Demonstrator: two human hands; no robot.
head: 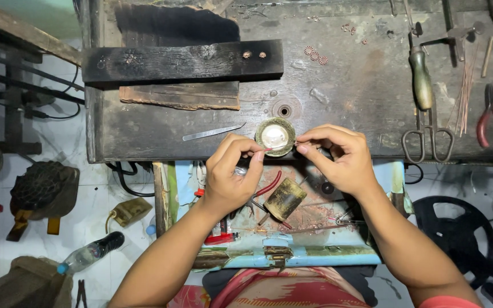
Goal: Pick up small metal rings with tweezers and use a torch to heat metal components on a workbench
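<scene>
We see a small round brass dish (pixel 275 136), its rim dull gold and its hollow pale and shiny, sitting at the near edge of the dark workbench (pixel 349 97). Our left hand (pixel 232 174) comes up from below the dish, thumb and forefinger pinched shut on a thin wire (pixel 282 146). Our right hand (pixel 338 157) curls in from the dish's right side, fingertips pinched on the wire's other end. The wire lies across the dish's near rim, between both hands.
</scene>
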